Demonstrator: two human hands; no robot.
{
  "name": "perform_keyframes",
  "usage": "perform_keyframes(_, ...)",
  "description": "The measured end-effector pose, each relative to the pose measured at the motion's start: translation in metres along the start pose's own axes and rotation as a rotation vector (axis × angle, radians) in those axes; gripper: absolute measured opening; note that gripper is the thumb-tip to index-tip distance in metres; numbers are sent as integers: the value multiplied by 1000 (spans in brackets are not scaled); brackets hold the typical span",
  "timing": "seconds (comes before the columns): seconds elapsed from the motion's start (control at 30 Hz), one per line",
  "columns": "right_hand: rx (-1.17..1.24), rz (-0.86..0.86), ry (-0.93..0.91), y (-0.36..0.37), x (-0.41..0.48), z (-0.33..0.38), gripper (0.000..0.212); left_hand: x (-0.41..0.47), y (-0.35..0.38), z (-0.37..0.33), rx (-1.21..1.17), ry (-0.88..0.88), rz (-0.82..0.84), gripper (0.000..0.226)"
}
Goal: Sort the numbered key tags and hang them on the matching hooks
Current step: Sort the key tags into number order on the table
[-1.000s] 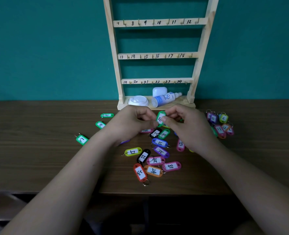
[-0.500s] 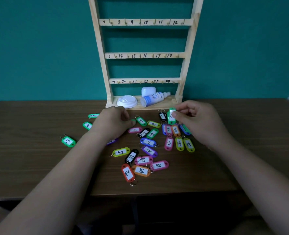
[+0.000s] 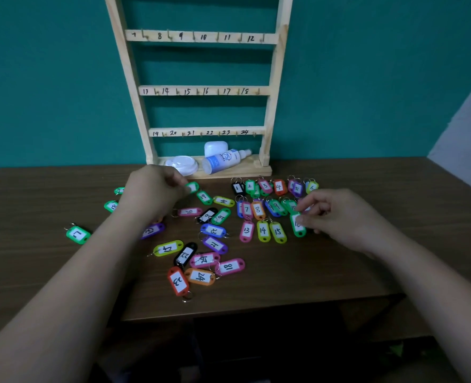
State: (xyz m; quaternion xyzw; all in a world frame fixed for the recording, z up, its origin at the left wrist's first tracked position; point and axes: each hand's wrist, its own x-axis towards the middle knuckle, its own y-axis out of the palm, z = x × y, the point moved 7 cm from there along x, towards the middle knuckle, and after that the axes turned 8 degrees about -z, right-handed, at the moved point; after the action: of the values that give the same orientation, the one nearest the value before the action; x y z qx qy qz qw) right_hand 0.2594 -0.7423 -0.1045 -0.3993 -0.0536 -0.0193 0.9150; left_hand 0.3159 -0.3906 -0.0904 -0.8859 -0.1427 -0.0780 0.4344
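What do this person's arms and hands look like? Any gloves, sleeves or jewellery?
Both are bare. The left hand and the right hand wear no gloves, and no ring, watch or bracelet is visible. The forearms are uncovered as far as the picture shows: no sleeve comes into view.

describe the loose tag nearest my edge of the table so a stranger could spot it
From the wooden hook rack at the teal wall, come down the table toward its near edge. The loose pile of tags ends there in a red tag marked 23. It is that pile's only red one, left of the orange 24 tag, its key ring toward you.
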Motion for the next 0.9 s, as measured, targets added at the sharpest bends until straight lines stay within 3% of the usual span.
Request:
perform_keyframes(0.27, 8, -7, 24, 7, 0, -8, 13, -31, 5, -28, -341, -71, 41, 6)
perform_keyframes(0.43, 48, -61, 26, 0, -1, -7, 1, -49, 19, -45, -435, -59, 136, 3)
perform_keyframes(0.57, 150, -119, -29, -4, -5, 8, 5, -61, 29, -59, -532, -38, 169, 8)
perform_keyframes(0.9, 285, -85, -117, 12, -12, 33, 21, -83, 54, -92, -692, -44, 339, 10)
